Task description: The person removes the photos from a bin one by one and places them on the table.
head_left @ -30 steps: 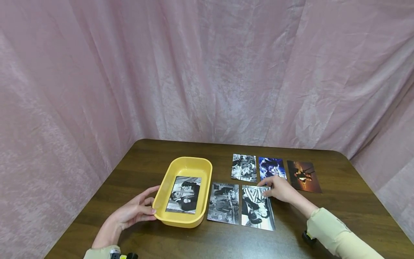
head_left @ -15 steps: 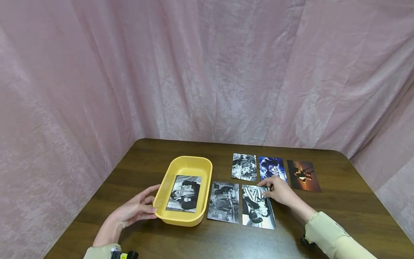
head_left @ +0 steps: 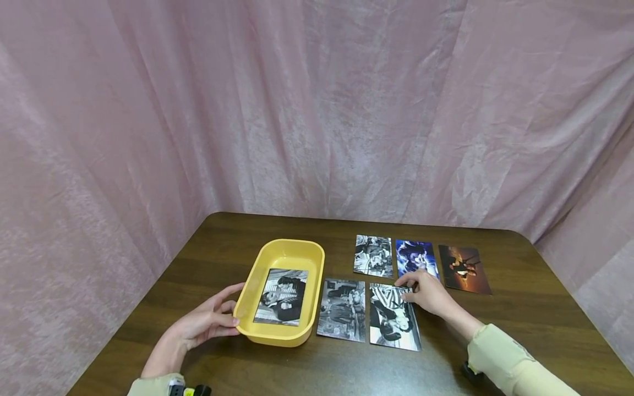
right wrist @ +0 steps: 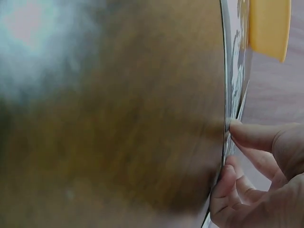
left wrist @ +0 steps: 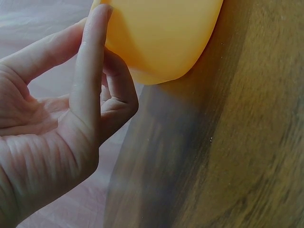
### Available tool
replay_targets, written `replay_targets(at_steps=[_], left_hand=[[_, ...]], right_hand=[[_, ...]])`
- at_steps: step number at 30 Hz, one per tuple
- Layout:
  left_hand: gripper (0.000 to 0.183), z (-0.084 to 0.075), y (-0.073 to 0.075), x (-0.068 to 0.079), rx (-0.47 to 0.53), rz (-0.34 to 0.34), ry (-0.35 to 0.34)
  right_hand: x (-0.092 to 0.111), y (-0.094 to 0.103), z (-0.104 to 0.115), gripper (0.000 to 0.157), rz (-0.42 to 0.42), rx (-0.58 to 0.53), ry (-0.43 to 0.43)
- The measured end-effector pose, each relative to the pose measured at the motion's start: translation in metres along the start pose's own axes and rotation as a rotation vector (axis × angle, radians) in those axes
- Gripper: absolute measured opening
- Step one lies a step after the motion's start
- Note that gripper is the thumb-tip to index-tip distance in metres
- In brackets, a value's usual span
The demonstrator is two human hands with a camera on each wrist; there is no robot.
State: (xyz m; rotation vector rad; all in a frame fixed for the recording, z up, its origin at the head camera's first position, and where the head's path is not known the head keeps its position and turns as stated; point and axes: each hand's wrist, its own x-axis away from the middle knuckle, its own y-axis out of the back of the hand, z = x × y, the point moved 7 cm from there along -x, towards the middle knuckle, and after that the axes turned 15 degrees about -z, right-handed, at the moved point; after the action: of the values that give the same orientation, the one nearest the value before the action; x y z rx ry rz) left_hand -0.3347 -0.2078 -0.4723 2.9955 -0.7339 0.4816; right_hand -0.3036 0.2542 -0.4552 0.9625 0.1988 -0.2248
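On the left, my left hand [head_left: 210, 319] holds the yellow plastic tray [head_left: 238, 313] by its near left side, thumb at the rim and fingers along the wall. Inside the tray lies a black-and-white photo card [head_left: 282, 297]. With thumb and fingertips my right hand [head_left: 431, 294] grips the top right edges of another black-and-white photo card [head_left: 393, 324], showing a striped pattern. In the right wrist view that card [right wrist: 232, 90] is seen nearly edge-on, beside the thumb. A darker grey photo card [head_left: 342, 311] lies between the tray and the gripped card.
Behind lies a row of photo cards: a black-and-white one [head_left: 373, 256], a blue one [head_left: 415, 256] partly behind my right hand, and an orange-brown one [head_left: 464, 269]. All rest on a brown wooden table [head_left: 297, 374]. A pink curtain [head_left: 317, 110] hangs beyond the table's far edge.
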Motion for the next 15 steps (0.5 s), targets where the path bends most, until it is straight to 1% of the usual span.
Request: replay_targets(at_steps=[4,7,11,15], left_hand=[[0.092,0.001,0.000,-0.001,0.002,-0.002,0.001],[0.093,0.001,0.001,-0.001,-0.001,-0.002,0.000],[0.093,0.001,0.001,-0.001,-0.001,0.001,0.000],[0.092,0.001,0.001,0.000,-0.005,-0.005,0.013]], right_hand=[[-0.001,0.002,0.001,0.026,-0.018,-0.014,-0.030],[-0.007,0.004,0.004,0.028,-0.032,-0.053,-0.036],[-0.022,0.009,0.015,0.029,-0.039,-0.088,-0.014],[-0.042,0.010,0.034,0.030,-0.011,-0.102,0.024]])
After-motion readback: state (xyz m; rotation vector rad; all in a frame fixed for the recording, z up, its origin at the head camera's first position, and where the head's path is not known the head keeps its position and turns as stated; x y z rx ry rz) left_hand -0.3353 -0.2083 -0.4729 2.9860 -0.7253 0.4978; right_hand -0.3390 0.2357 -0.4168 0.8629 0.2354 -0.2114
